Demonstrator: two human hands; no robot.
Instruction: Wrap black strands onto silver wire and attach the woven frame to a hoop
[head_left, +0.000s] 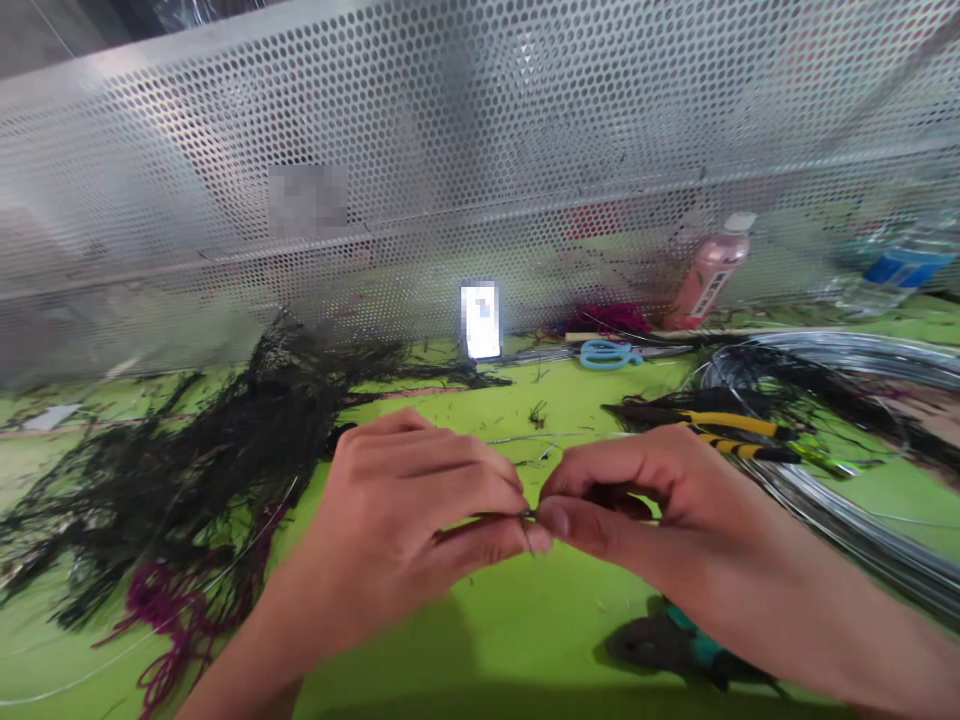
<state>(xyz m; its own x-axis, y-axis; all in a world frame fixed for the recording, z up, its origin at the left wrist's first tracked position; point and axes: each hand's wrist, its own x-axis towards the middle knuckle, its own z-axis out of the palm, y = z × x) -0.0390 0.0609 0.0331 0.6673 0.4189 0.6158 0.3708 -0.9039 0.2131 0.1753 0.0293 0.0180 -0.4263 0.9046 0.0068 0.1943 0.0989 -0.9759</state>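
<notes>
- Your left hand (420, 500) and right hand (637, 495) each pinch one thin wire (527, 515), fingertips almost touching.
- Judged: fine fingertip work; further twisting needs a steady grip.

- Strand (529, 515), centre: pinched between the fingertips of left hand (420, 500) and right hand (637, 500); too small and blurred to identify.
- Teal tool (675, 640), 5 o'clock: half hidden under the right forearm.
- Wire coil (847, 510), 3 o'clock: cut by the right edge.
- Phone (481, 320), 12 o'clock: screen blurred out.
- Patch (307, 200), 11 o'clock: on the mesh (525, 120), blurred.
- Bottle (900, 265), 2 o'clock: hazy behind the mesh.
</notes>
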